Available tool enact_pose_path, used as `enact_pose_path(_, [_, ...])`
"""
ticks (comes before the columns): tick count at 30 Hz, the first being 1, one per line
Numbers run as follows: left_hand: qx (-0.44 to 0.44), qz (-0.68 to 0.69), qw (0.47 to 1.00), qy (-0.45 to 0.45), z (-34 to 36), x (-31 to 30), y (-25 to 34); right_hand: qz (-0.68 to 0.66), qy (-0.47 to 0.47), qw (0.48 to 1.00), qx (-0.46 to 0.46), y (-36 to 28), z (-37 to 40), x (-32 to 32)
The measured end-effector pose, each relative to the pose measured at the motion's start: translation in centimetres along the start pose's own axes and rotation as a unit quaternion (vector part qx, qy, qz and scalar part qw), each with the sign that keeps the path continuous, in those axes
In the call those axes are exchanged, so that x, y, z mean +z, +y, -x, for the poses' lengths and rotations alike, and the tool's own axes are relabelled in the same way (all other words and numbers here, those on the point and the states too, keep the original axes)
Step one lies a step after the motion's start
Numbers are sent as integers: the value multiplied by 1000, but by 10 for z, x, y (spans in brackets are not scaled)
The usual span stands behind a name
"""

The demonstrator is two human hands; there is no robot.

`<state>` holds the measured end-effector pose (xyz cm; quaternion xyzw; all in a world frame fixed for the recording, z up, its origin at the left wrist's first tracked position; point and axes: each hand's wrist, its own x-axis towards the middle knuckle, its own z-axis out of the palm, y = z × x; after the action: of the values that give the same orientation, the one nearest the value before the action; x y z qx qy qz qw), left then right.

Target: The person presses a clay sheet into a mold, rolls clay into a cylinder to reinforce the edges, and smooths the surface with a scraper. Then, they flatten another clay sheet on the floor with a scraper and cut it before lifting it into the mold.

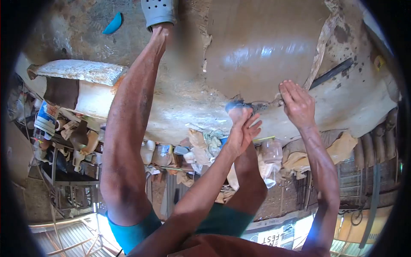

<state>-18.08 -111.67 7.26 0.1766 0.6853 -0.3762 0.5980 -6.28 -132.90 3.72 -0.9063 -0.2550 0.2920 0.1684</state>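
Note:
A broad, smooth, wet-looking grey-brown clay slab [265, 51] lies on the floor, with ragged torn edges. Over the floor just short of its near edge, my left hand [244, 132] is raised with its fingers apart and nothing in it. My right hand [297, 103] is at the near right corner of the slab, fingers stretched out and close together. Whether its fingertips press on the clay cannot be made out. Beyond it a rough clay strip [320, 53] runs along the right edge. A dark flat bar [332, 73] lies beside that strip.
A teal half-moon scraper [113, 23] lies on the floor at upper left. My leg with a grey clog [159, 13] extends past a curved, white-crusted piece [79, 70]. Cluttered containers and bags, a labelled bucket [46, 118] and a clear plastic tub [271, 150] line the area nearer me.

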Motion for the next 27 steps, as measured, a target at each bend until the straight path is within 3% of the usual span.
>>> enact_pose_path(2, [-54, 232, 965, -112, -23, 19, 4, -2, 9, 1000, -4, 3, -1, -8])
enact_pose_path(3, [5, 318, 930, -185, -41, 27, 6, -12, 15, 1000, -4, 5, 2, -8])
enact_pose_path(4, [10, 321, 929, -186, -49, 38, 18, -13, 17, 1000, -9, 8, 4, -9])
enact_pose_path(6, [94, 352, 925, -104, -60, 48, 39, -31, 31, 999, -13, 13, 11, -8])
enact_pose_path(9, [165, 282, 940, -100, -116, 13, 48, -48, 75, 996, -28, 25, 27, 19])
enact_pose_path(11, [131, 252, 953, -103, -128, -4, 32, -65, 84, 994, -21, 29, 39, 29])
enact_pose_path(14, [180, 301, 929, -114, -122, 16, 20, -75, 108, 991, -20, 47, 50, 42])
enact_pose_path(15, [201, 297, 931, -66, -119, 26, 17, -81, 107, 991, -19, 52, 56, 42])
enact_pose_path(16, [201, 299, 930, -73, -116, 35, 13, -74, 109, 991, -21, 59, 61, 43])
enact_pose_path(18, [259, 259, 926, -88, -109, 44, 10, -116, 10, 993, 32, 62, 68, 50])
enact_pose_path(21, [277, 222, 931, -80, -108, 51, 6, -102, -48, 990, 85, 29, 51, 9])
enact_pose_path(24, [276, 251, 927, -17, -130, 57, -9, -3, -74, 996, 53, -18, 25, -7])
enact_pose_path(25, [304, 235, 923, -21, -119, 65, -10, 5, -81, 995, 51, -30, 16, 4])
enact_pose_path(27, [259, 243, 935, -8, -112, 70, -9, 86, -93, 991, 40, -43, -1, 39])
